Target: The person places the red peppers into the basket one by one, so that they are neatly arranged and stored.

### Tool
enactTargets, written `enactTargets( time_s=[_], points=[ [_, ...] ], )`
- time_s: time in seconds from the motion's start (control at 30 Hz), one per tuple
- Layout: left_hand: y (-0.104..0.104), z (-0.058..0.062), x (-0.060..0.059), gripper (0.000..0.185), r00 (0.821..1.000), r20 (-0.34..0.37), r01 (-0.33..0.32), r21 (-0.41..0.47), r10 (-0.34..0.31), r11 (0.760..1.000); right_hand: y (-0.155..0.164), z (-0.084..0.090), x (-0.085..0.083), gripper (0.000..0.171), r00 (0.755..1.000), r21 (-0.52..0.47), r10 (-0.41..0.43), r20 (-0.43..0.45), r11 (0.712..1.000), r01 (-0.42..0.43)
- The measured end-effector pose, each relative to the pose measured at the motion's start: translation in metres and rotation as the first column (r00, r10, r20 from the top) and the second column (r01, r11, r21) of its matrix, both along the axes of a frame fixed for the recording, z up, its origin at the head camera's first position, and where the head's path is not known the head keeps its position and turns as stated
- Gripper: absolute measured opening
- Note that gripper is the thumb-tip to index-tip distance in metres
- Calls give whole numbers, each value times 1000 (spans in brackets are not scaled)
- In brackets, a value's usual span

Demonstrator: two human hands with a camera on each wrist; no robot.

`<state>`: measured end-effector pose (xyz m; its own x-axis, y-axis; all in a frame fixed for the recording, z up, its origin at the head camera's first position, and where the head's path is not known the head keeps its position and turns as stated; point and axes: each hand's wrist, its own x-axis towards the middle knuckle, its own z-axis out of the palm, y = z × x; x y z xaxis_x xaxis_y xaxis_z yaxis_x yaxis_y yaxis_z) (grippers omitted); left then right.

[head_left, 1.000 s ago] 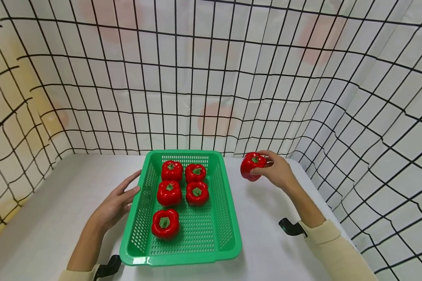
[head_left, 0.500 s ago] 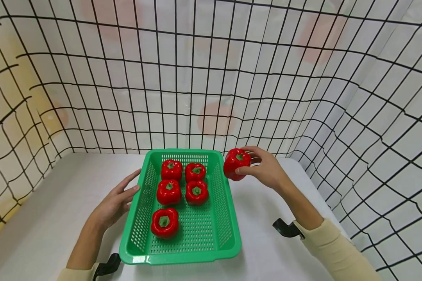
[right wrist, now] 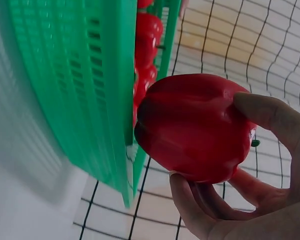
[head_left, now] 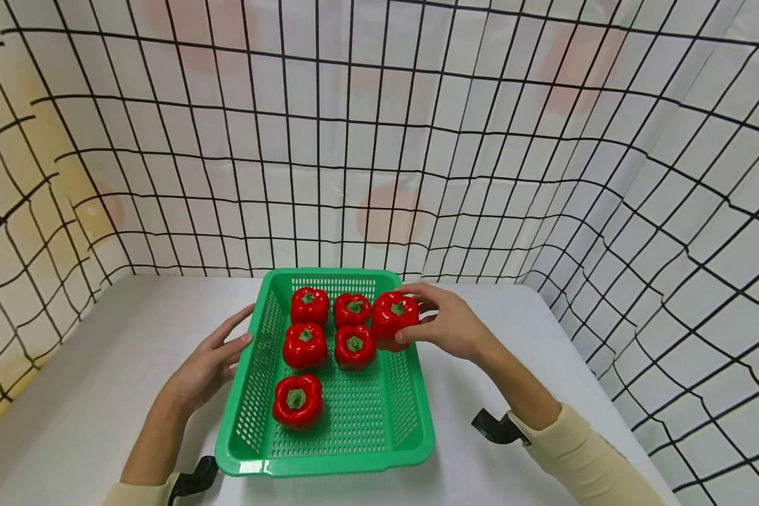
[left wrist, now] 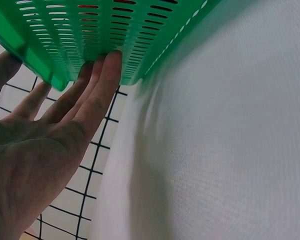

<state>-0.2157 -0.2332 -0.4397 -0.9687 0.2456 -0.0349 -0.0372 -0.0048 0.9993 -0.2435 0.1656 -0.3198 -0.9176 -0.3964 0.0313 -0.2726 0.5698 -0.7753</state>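
My right hand (head_left: 445, 322) holds a red bell pepper (head_left: 392, 318) between thumb and fingers, above the right side of a green plastic basket (head_left: 411, 429). In the right wrist view the held bell pepper (right wrist: 195, 127) lies on its side in the grip, its green stem toward the palm. Several more red bell peppers (head_left: 296, 403) sit in the basket, stems up, mostly in its left and back part. My left hand (head_left: 201, 372) is at the basket's left side; in the left wrist view its straight fingertips (left wrist: 112, 62) touch the slotted wall.
A black grid net (head_left: 379, 169) rises at the back and on both sides, with pale sheeting behind it. The basket stands on a white-covered table (head_left: 120, 351). Each wrist wears a black camera mount (head_left: 498, 427) near the beige sleeve.
My right hand has carried the bell pepper leftward, from beside the basket to over its back right part. The left hand and the basket have stayed in place.
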Motion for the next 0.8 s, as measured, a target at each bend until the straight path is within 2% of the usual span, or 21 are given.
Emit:
enactTargets(
  time_s=[0.47, 0.8],
  points=[
    [0, 1, -1, 68, 1000, 5, 1, -4, -1, 1000, -32, -31, 19, 72, 987, 6, 114, 111, 993, -116],
    [-1, -1, -2, 67, 1000, 1, 7, 12, -7, 1000, -40, -46, 27, 67, 972, 31, 192, 136, 980, -198]
  ],
)
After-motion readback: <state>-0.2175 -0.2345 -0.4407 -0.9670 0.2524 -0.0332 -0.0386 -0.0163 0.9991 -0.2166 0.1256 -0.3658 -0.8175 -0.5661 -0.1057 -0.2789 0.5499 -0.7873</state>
